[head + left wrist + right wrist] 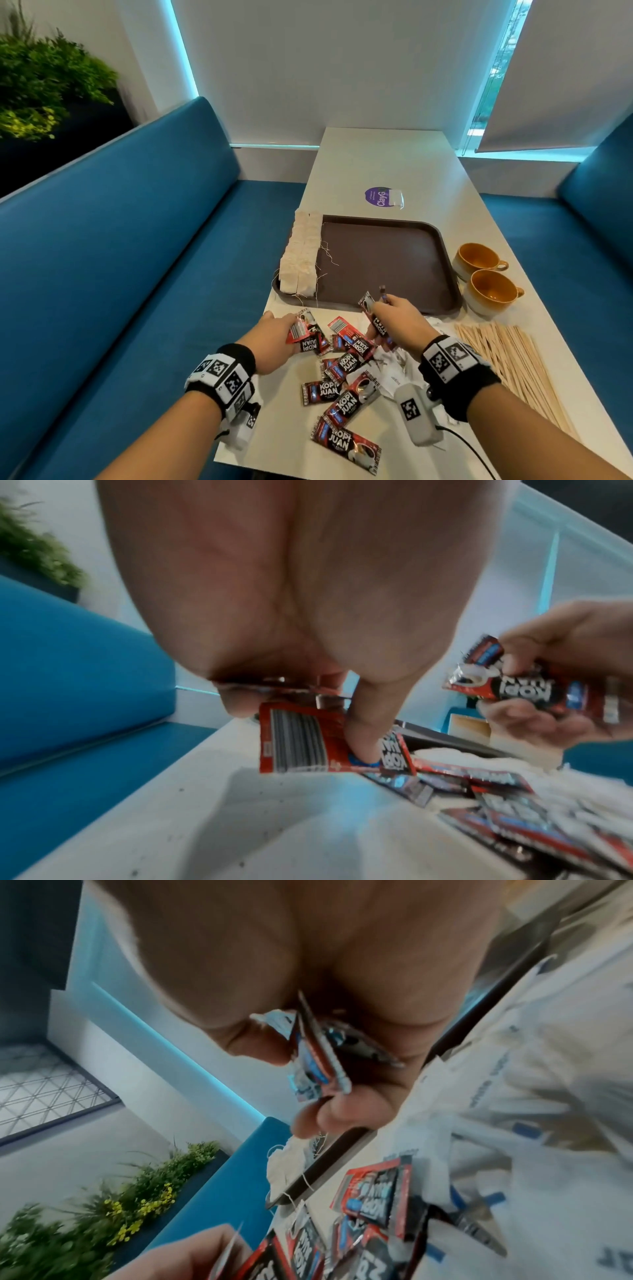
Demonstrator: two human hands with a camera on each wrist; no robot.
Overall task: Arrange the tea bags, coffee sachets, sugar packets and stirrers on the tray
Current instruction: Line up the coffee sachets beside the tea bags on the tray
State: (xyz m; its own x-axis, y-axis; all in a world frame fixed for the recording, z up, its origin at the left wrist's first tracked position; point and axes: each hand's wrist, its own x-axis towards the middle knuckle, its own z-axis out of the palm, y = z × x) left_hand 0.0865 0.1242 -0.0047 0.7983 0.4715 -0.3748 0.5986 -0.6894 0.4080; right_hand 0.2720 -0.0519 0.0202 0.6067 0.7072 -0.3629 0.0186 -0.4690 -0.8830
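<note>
A dark brown tray (383, 260) lies on the white table, with tea bags (299, 255) lined up along its left edge. Red and black coffee sachets (342, 380) are scattered on the table in front of it. My left hand (274, 337) pinches coffee sachets (305, 334) at the pile's left; in the left wrist view the thumb presses on a sachet (301, 739). My right hand (394, 322) grips several coffee sachets (375, 317) just before the tray's near rim; these held sachets (318, 1056) fan out in the right wrist view. White sugar packets (394, 370) lie under my right wrist. Wooden stirrers (507, 363) lie to the right.
Two orange cups (486, 274) stand right of the tray. A purple sticker (378, 196) is on the table beyond it. Blue bench seats (137, 274) flank the table, and a plant (37, 85) stands at the far left. The table edge runs close to my left hand.
</note>
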